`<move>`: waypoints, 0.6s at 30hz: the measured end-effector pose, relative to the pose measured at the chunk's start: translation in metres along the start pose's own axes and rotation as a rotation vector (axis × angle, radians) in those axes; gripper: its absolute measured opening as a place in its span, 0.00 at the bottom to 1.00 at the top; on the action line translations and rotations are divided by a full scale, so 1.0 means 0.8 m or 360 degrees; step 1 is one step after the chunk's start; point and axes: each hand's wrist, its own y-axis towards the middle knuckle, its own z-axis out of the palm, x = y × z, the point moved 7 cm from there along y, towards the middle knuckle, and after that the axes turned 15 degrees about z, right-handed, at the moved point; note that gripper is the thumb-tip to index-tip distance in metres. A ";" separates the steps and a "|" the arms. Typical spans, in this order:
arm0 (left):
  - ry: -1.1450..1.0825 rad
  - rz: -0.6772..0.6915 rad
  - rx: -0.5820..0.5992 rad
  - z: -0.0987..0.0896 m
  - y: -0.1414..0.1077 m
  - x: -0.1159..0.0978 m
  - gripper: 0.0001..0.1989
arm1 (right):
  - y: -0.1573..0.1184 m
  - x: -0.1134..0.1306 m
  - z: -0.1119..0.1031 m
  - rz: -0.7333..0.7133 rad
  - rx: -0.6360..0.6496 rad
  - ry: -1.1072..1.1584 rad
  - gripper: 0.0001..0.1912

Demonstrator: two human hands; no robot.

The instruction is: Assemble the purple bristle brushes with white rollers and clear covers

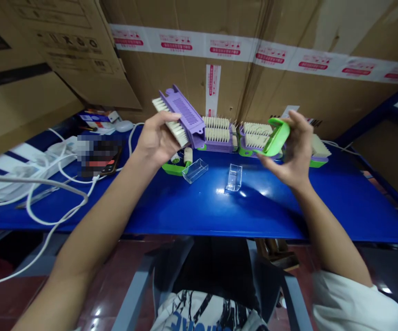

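left hand [156,139] gripping purple brush [185,112], right hand [297,161] pinching green piece [279,138], sloppy low swing could knock clear box [233,178] between

Two hands [155,140] [297,154]; three purple brushes [187,112] [219,146] [254,136], one held, two on the one table [192,211], the right one partly hidden; one green-based brush [319,162]; two green pieces [277,139] [174,169], one held, one lying; two clear boxes [195,171] [234,177]; one phone [109,168]; one mouse [124,126]; one sleeve [354,301]; several white cables [50,224], too tangled to count exactly
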 end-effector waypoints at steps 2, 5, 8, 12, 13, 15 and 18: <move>0.0061 0.0015 -0.0034 -0.005 0.000 -0.001 0.23 | 0.008 -0.014 -0.011 0.0186 -0.0022 0.0163 0.48; 0.0335 0.0203 -0.0005 -0.007 -0.001 -0.004 0.33 | 0.013 -0.026 -0.022 0.0363 -0.0036 0.0286 0.40; 0.0705 0.0537 0.0124 -0.001 -0.005 -0.017 0.45 | 0.014 -0.023 -0.023 0.0389 0.0022 0.0381 0.41; 0.1247 0.0842 0.0305 0.007 -0.010 -0.029 0.46 | 0.013 -0.009 -0.016 0.0323 0.0093 0.0491 0.47; 0.1363 0.0866 0.0344 0.009 -0.011 -0.029 0.45 | 0.013 -0.009 -0.015 0.0330 0.0097 0.0502 0.48; 0.1526 0.0894 0.0418 0.011 -0.011 -0.026 0.45 | 0.013 -0.013 -0.015 0.0366 0.0083 0.0497 0.50; 0.1632 0.0895 0.0539 0.017 -0.014 -0.019 0.45 | 0.014 -0.023 -0.013 0.0377 0.0098 0.0492 0.53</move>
